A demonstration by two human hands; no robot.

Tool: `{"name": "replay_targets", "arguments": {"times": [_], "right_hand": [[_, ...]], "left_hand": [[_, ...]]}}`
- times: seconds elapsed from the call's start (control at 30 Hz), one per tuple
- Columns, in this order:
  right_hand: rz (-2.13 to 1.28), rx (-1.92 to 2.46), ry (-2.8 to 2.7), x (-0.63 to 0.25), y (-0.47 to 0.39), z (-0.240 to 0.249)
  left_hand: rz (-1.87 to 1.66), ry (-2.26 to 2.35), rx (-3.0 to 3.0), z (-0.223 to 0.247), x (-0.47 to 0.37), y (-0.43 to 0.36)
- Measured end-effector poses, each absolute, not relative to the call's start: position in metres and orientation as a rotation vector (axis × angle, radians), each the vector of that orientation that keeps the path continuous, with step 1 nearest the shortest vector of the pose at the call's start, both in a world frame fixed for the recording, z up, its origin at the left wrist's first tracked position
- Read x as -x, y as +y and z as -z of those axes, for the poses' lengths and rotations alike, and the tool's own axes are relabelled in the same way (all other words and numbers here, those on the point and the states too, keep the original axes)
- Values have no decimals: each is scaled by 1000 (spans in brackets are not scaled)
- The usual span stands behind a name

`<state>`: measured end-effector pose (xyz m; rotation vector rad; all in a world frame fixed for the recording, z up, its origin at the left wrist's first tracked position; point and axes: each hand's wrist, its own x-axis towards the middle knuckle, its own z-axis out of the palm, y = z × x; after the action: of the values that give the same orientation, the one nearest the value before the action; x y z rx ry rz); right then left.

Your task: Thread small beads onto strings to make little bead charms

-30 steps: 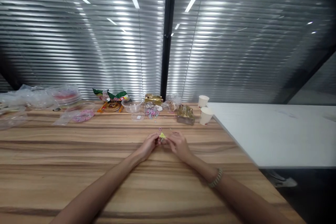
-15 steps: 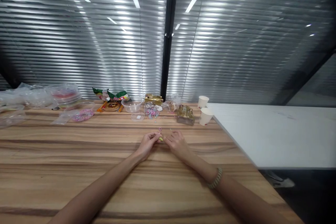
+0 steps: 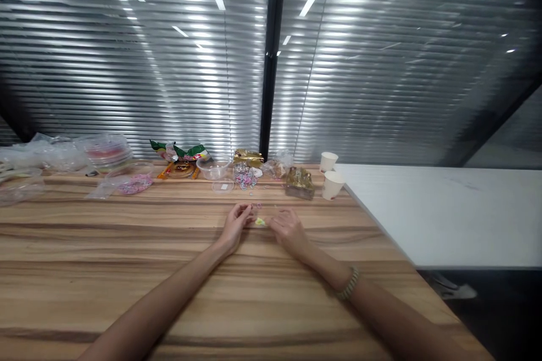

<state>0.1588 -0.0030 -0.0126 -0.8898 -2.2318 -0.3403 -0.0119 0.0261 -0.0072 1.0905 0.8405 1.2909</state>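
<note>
A small yellow-green piece [image 3: 259, 221], too small to name, shows between my two hands. My right hand [image 3: 290, 231], with a banded bracelet at its wrist, has its fingers curled, and their tips meet the right edge of the piece. My left hand [image 3: 235, 227] is just left of the piece, with a narrow gap between them. Its fingers are bent and a little apart, with nothing visible in them. Beyond the fingertips, a small pink ring [image 3: 259, 205] lies on the wooden table [image 3: 254, 304].
At the back are a clear bowl [image 3: 213, 167], a bag of small colourful pieces [image 3: 245, 176], a gold-wrapped box [image 3: 300, 183] and two paper cups [image 3: 333, 185]. Green snack packets [image 3: 192, 152], a pink ring-shaped bundle [image 3: 135, 183] and stacked clear lids [image 3: 105, 152] stand further left. A white table [image 3: 457, 220] adjoins on the right.
My left hand has drawn slightly away from the yellow-green piece, up and to the left, and its fingers have loosened. More of the piece shows. My right hand has barely moved.
</note>
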Motion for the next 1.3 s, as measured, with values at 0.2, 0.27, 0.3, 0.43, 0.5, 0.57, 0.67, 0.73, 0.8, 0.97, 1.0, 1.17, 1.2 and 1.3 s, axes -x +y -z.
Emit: {"name": "replay_targets", "arguments": {"times": [0.2, 0.27, 0.3, 0.43, 0.5, 0.57, 0.67, 0.73, 0.8, 0.97, 1.0, 1.17, 1.2, 1.3], "right_hand": [[221, 980, -2235, -158, -1, 17], [157, 1035, -2222, -159, -1, 18], [115, 1063, -2204, -159, -1, 18], [-136, 1163, -2014, -160, 0, 18], [-280, 1197, -1852, -160, 1, 16], [-449, 1200, -1686, -159, 3, 15], [-735, 1134, -1498, -157, 5, 13], [-879, 1075, -1411, -155, 6, 12], [-977, 1019, -1340, -153, 5, 11], [-1109, 908, -1346, -151, 4, 8], [-1109, 902, -1370, -151, 5, 8], [-1020, 962, -1418, -151, 7, 11], [-986, 990, -1418, -151, 8, 13], [-868, 1059, -1451, -152, 10, 17]], "left_hand": [[-1174, 824, -1323, 3, 13, 23], [-1119, 806, -1443, 3, 13, 21], [-1099, 802, -1478, 3, 13, 20], [-1080, 845, -1444, 4, 13, 21], [-1077, 860, -1417, 4, 13, 22], [-1073, 874, -1413, 5, 14, 22], [-1054, 886, -1421, 4, 14, 22], [-1044, 876, -1427, 4, 14, 21], [-1032, 856, -1433, 4, 14, 21], [-916, 806, -1526, 5, 12, 19], [-899, 798, -1558, 5, 12, 18], [-1006, 869, -1927, 1, 14, 19], [-1033, 911, -2032, 1, 16, 21], [-967, 984, -2333, 4, 22, 29]]}}
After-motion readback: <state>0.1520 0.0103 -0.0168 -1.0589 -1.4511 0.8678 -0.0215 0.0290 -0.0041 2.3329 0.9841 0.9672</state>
